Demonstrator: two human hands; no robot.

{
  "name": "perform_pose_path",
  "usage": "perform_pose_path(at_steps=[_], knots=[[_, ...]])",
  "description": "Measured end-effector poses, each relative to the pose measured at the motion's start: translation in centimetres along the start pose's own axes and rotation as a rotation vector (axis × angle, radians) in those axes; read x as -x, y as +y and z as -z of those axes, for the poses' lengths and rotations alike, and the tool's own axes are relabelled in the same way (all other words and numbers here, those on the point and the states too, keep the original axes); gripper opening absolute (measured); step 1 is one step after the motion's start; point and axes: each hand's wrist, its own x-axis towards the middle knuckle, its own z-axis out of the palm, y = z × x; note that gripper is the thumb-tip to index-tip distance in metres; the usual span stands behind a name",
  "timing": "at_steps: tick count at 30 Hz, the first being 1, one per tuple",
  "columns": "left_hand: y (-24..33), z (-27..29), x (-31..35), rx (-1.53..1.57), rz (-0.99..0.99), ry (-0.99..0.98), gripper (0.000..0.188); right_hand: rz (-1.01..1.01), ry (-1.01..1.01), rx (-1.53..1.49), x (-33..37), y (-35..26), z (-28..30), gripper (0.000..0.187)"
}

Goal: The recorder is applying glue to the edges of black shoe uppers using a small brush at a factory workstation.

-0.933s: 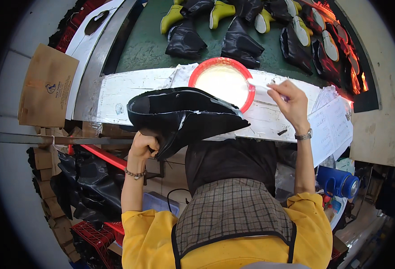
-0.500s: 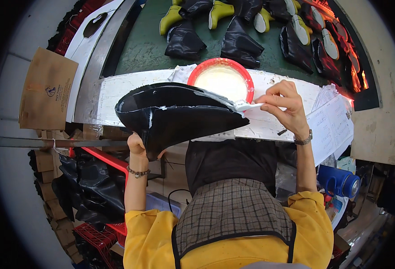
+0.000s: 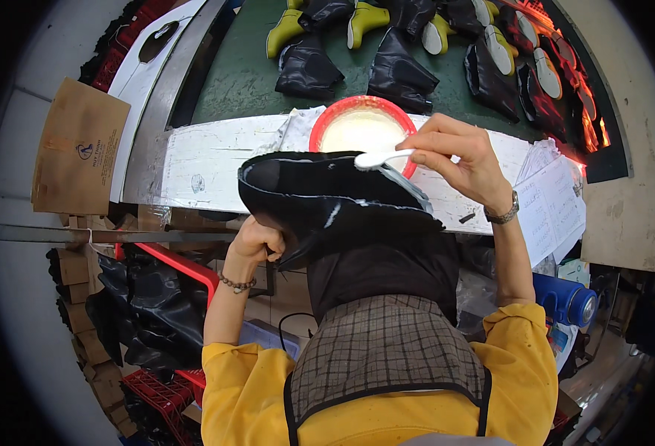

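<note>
My left hand is closed on the lower left part of a black boot upper, which hangs at the table's near edge. Whitish paste lines its open edges. Pinched in my right hand is a small white brush, much like a toothbrush, its head at the upper's far edge; its bristles are hidden. Just beyond stands a red-rimmed bowl of creamy paste, partly covered by the upper and my right hand.
Black boot uppers and yellow-green boot forms lie on the green surface behind, near an orange glow. Written sheets and a blue flask are at right. A cardboard box and black pieces are at left.
The boot upper has shifted right and toward me, turning slightly. My right hand has risen, and the brush has moved from the upper's right tip leftward to its far edge.
</note>
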Motion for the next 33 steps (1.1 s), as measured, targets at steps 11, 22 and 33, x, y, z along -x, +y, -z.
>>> perform_pose_path(at_steps=[11,22,33], knots=[[0.5,0.3,0.5,0.013,-0.002,0.072,0.049,-0.022,-0.017,-0.025,0.5,-0.3,0.7,0.017],[0.7,-2.9,-0.9,-0.103,0.295,-0.066,0.057,0.042,-0.148,-0.028,-2.6,-0.4,0.8,0.014],[0.1,-4.3,-1.5,-0.143,0.455,-0.107,0.066,0.208,-0.207,-0.034,-6.1,0.0,-2.3,0.017]])
